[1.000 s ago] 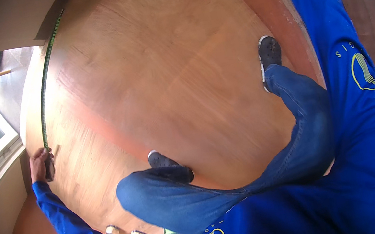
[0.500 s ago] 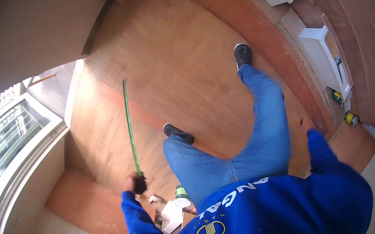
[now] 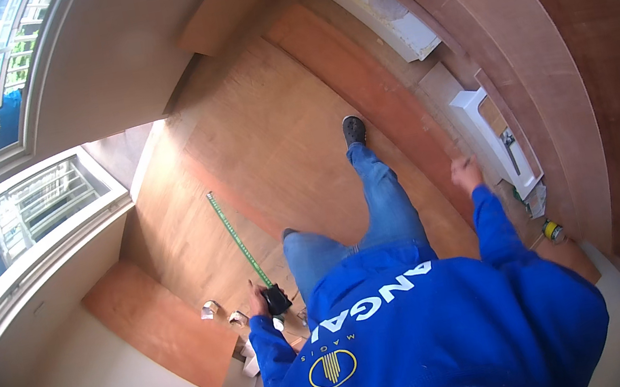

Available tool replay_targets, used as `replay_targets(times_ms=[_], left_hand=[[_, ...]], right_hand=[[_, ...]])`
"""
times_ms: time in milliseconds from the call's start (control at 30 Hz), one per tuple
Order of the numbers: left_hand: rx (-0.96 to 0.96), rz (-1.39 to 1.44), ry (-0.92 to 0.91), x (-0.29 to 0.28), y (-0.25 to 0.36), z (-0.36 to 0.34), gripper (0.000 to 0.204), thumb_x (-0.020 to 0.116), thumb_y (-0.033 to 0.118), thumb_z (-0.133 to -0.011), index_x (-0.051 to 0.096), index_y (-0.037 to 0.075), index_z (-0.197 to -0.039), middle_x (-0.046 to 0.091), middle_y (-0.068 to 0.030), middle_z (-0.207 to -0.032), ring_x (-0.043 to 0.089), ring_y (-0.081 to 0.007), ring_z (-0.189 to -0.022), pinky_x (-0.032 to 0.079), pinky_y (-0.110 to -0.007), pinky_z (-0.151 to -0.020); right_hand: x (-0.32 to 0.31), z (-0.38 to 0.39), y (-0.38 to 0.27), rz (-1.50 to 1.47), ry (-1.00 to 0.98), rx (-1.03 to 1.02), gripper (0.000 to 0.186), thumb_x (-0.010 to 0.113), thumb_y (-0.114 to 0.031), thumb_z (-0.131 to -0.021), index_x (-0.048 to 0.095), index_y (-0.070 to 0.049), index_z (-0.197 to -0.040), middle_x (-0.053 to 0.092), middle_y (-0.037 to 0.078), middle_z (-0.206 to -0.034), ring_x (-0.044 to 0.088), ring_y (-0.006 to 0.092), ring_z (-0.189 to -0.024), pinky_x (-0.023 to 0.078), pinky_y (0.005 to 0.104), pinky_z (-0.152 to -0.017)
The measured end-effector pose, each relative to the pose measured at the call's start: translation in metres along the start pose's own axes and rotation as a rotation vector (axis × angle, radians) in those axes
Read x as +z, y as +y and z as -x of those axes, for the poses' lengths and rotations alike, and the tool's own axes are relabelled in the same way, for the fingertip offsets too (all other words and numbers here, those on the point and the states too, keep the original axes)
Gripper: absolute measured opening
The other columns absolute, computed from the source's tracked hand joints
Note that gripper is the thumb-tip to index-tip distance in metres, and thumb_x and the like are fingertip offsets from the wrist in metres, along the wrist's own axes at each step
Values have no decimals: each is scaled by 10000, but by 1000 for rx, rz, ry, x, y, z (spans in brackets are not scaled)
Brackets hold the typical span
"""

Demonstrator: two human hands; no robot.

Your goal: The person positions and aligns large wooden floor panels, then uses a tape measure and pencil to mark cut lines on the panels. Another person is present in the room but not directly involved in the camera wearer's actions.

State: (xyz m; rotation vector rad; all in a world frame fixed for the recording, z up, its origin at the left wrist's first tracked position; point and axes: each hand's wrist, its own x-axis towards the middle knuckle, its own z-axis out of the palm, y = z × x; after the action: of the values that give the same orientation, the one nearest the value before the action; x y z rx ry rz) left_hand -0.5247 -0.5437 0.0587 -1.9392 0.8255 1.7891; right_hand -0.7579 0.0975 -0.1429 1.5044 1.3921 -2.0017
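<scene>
In my left hand (image 3: 257,299) is the dark case of a tape measure (image 3: 278,300). Its green blade (image 3: 238,241) sticks out stiffly, slanting away to the far left above the wooden floor (image 3: 269,143), and I cannot tell whether its tip touches down. My right hand (image 3: 467,174) is held out on the other side with its fingers curled in; nothing shows in it, though it is small and slightly blurred. Closest to it is a white tray-like piece (image 3: 475,117) with a dark tool (image 3: 511,147) lying in it.
A longer white piece (image 3: 374,4) lies at the far right along the brown boards (image 3: 499,22). A yellow-and-dark round item (image 3: 552,229) sits right of me. Small white objects (image 3: 210,309) stand beside my left hand. Windows (image 3: 26,210) and a pale wall (image 3: 114,54) are at left.
The view has turned and my body leans differently. The tape blade now tilts to the far left instead of nearly straight ahead. My right arm reaches farther forward; the left hand keeps its hold.
</scene>
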Motion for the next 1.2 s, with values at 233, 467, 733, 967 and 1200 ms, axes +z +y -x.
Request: replay_targets(times_ms=[233,467,733,967,1200], left_hand=[[396,-202,247,38,-29,7,741,437,274,-826,173,168,-1511,582,-235,-764,621,-345,-526,539,-479,-472],[663,-16,171,21,-184,-43,632,413,279,-865,296,45,-1440,589,-193,-905,639,-290,-645,537,-406,-574],[256,312,667,97,-496,35,677,447,286,-840,331,44,-1461,554,-294,-1269,578,-383,-1136,444,-427,-963],[-147,784,749,210,-667,66,372,475,260,-800,548,-8,-1047,624,-216,-986,620,-346,-934,482,-455,-798],[-152,1007,730,282,-718,15,265,482,231,-747,559,-4,-651,606,-196,-672,619,-305,-632,471,-458,-586]], right_hand=[[102,16,-185,567,-356,-641,231,546,-249,-960,658,-61,-887,610,17,-726,576,88,-604,447,250,-507],[28,-30,-84,1552,-395,-307,300,520,-346,-911,601,-58,-925,650,106,-766,644,254,-660,524,406,-615],[27,-27,-86,2240,-995,-550,337,610,-160,-830,510,-26,-1122,639,141,-782,650,258,-715,539,421,-642],[264,-41,-12,1804,-994,-437,238,626,-164,-844,509,-29,-1001,585,106,-715,567,270,-607,498,466,-576],[425,131,134,2176,-1423,-1175,210,619,-178,-820,690,-10,-926,712,183,-858,691,336,-789,547,417,-704]])
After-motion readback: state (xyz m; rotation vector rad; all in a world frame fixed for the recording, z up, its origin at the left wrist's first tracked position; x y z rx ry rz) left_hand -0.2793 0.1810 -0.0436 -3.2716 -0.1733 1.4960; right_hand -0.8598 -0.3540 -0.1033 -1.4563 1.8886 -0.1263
